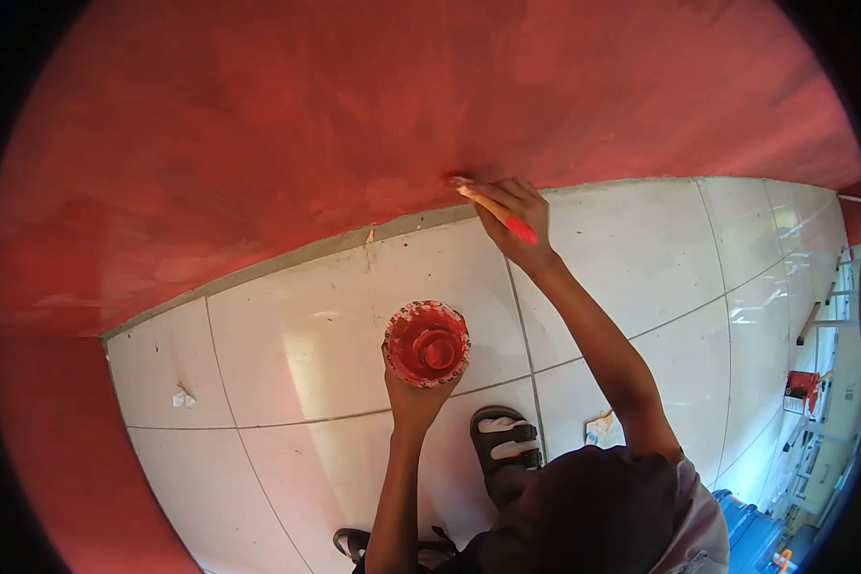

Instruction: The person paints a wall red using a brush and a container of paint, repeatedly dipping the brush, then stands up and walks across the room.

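Note:
My right hand (pixel 518 222) is closed around a paintbrush (pixel 493 206) with a wooden handle and a bright red end. The bristles touch the red wall (pixel 354 105) a little above its bottom edge. Below and to the left, my left hand (pixel 413 390) grips a paint cup (pixel 428 344) from its near side. Red paint coats the inside of the cup, and its rim is smeared red and white. Most of the left fingers are hidden under the cup.
White floor tiles (pixel 622 239) meet the wall along a grey strip (pixel 335 246). Paper scraps (pixel 184 394) lie at the left, and another scrap (pixel 599 428) lies beside my right arm. A red container (pixel 802 390) and a blue object (pixel 751 531) stand at the right.

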{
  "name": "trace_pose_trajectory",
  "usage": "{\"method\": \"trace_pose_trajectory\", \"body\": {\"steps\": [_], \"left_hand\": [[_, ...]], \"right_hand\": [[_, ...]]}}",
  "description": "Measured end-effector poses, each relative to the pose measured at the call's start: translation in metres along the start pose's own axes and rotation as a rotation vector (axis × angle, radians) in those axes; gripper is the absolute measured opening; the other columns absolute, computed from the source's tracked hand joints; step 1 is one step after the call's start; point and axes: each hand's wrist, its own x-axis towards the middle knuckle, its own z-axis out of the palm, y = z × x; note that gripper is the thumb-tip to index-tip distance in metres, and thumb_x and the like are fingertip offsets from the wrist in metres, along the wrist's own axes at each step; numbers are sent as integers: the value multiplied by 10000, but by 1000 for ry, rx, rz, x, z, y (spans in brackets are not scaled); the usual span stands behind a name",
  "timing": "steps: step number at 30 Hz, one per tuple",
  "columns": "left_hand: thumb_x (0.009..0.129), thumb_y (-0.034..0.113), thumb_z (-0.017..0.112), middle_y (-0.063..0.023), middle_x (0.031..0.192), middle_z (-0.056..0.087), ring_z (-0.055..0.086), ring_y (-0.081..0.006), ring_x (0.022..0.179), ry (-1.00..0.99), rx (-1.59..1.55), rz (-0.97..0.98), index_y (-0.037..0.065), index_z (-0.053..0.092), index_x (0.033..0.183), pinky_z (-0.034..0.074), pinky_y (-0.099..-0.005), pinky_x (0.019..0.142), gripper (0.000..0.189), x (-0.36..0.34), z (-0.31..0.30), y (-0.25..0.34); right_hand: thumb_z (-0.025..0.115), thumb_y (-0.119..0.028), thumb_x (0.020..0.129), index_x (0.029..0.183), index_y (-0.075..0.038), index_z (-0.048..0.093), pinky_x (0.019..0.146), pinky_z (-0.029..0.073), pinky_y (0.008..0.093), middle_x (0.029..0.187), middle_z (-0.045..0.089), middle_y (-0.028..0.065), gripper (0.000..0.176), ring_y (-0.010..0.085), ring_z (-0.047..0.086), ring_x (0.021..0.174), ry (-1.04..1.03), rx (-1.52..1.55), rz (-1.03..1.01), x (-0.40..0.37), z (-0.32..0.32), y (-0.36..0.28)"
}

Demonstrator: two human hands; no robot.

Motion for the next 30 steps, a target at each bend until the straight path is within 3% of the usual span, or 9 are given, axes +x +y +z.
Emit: {"method": "trace_pose_trajectory", "body": {"steps": [2, 4, 9, 13, 17, 20, 25, 28, 30], "left_hand": [[643, 22, 837, -89, 1125, 620, 616, -205, 1032, 15, -22, 4, 25, 511, 1200, 513, -333, 904, 645, -2, -2, -5], [652, 4, 824, -81, 1118, 616, 612, -195, 1027, -24, -55, -35, 28, 510, 1196, 515, -334, 905, 629, -2, 0, -10], [670, -11, 802, -72, 1090, 621, 618, -177, 990, -27, -23, 3, 30, 521, 1175, 520, -325, 882, 579, 0, 1, -5], [668, -12, 801, -70, 1089, 620, 618, -175, 991, -48, -35, -34, 32, 523, 1170, 519, -323, 880, 575, -1, -1, -15], [662, -6, 808, -68, 1091, 621, 618, -176, 993, -36, -44, -51, 31, 523, 1172, 514, -325, 891, 586, -2, -1, -23], [673, 0, 809, -71, 1087, 625, 623, -175, 987, -17, -33, -2, 27, 523, 1176, 518, -322, 885, 579, -1, -1, -12], [622, 105, 877, -109, 1185, 598, 600, -224, 1081, -84, -21, -88, 25, 476, 1240, 496, -349, 933, 741, -3, -3, -32], [626, 114, 877, -112, 1189, 595, 596, -227, 1091, -46, -29, -42, 25, 461, 1253, 497, -346, 930, 757, -2, -2, -22], [634, 83, 865, -110, 1176, 601, 603, -217, 1075, -60, -64, -88, 23, 462, 1249, 511, -336, 912, 738, -4, -2, -29]], "right_hand": [[684, -71, 750, 1028, -190, 721, 712, 550, 320, 972, 711, 8, 304, 197, 652, 818, 100, 136, 101, -9, -7, -16], [638, -72, 792, 1029, -179, 727, 686, 546, 325, 998, 703, 37, 275, 205, 659, 800, -251, 162, -25, -12, -13, -23], [667, -73, 784, 1041, -227, 717, 648, 547, 318, 937, 689, 4, 304, 201, 655, 764, 145, 59, 275, -16, -7, -11], [668, -15, 768, 1067, -141, 705, 656, 548, 327, 1048, 710, 30, 326, 203, 657, 763, -182, 67, 29, -36, -5, -13], [696, 9, 760, 1071, -116, 697, 640, 553, 311, 1021, 721, 31, 335, 192, 657, 748, 123, 53, 278, -15, -24, -4], [689, 39, 759, 1074, -104, 697, 614, 540, 284, 1005, 725, 26, 346, 187, 642, 717, 74, -13, 4, -28, -23, -12], [714, -3, 770, 1031, -98, 718, 595, 536, 287, 1028, 718, 34, 277, 163, 639, 686, 88, -48, -54, 7, -18, 6], [691, 20, 769, 1007, -79, 721, 600, 530, 307, 967, 719, 18, 259, 157, 638, 699, 231, 74, 135, 26, -49, -32], [668, 17, 772, 1009, -98, 722, 597, 528, 315, 870, 690, 12, 269, 168, 633, 706, 45, 143, 3, 14, -32, -15]]}}
